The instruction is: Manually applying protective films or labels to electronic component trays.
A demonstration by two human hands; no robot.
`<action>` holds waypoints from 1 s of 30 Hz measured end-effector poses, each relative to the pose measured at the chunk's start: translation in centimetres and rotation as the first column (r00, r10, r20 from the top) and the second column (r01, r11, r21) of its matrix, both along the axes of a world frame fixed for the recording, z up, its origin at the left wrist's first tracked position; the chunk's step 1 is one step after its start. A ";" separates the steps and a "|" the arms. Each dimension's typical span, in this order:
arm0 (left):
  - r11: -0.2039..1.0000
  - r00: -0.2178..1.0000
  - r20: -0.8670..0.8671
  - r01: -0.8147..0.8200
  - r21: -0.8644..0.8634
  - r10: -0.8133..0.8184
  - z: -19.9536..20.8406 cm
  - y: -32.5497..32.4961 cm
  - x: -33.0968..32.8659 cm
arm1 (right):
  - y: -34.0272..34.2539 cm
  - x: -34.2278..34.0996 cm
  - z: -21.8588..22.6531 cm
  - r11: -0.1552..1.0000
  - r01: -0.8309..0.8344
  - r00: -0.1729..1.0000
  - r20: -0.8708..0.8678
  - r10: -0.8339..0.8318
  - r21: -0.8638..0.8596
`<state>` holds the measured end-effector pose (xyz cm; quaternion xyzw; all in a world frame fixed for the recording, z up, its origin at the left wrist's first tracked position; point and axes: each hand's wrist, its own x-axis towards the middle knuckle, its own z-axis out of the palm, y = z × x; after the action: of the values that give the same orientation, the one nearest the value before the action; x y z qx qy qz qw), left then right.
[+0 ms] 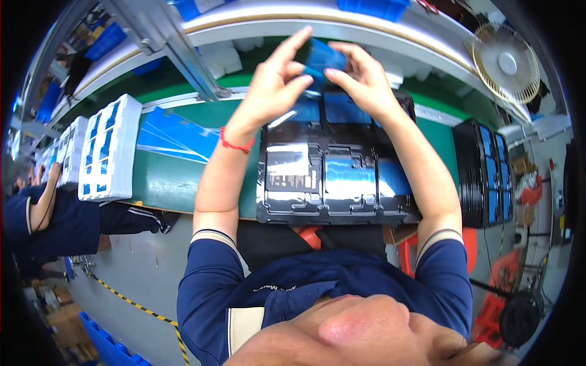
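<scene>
A thin, glossy blue sheet-like piece [325, 58], smeared by motion, is held up between my hands above the far side of a black plastic tray [262, 210]. My right hand [364, 82] grips its right edge between thumb and fingers. Close to its left side is my left hand [276, 90], with index finger stretched out and thumb apart; whether the thumb touches the piece I cannot tell. Flat blue-faced pieces [349, 177] lie in the tray's compartments. One front-left compartment shows a dark, printed, shiny piece [290, 171] instead.
Blue sheets [177, 135] lie on the green table [162, 177] left of the tray, beside stacked white trays [110, 149]. Stacked black trays [482, 174] stand at the right. A fan [506, 63] is at the far right. Another person [55, 213] works at the left.
</scene>
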<state>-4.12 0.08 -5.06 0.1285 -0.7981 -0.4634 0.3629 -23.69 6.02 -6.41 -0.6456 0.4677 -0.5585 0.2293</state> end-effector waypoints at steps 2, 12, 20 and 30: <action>0.997 0.999 -0.034 -0.039 0.071 0.042 0.1 0.7 0.0 | 1.0 0.1 0.2 0.997 -0.042 0.995 0.089 0.035 0.071; 0.968 0.999 0.012 -0.037 0.249 0.035 -1.1 -0.7 -0.8 | 2.0 0.4 0.9 0.985 0.136 0.963 -0.218 -0.156 -0.108; 0.863 0.865 0.057 -0.491 -0.117 0.499 -1.0 -2.5 -0.1 | 1.3 -0.9 0.4 0.998 0.059 0.865 0.500 -0.037 -0.029; 0.852 0.853 -0.121 -0.517 -0.078 0.507 -0.8 -3.9 1.1 | 2.1 -0.2 1.3 0.989 0.103 0.958 0.279 -0.069 -0.109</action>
<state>-3.01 -3.82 -5.85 0.2944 -0.7404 -0.3121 0.5175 -23.85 8.10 -5.13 -0.5537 0.4241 -0.6796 0.2275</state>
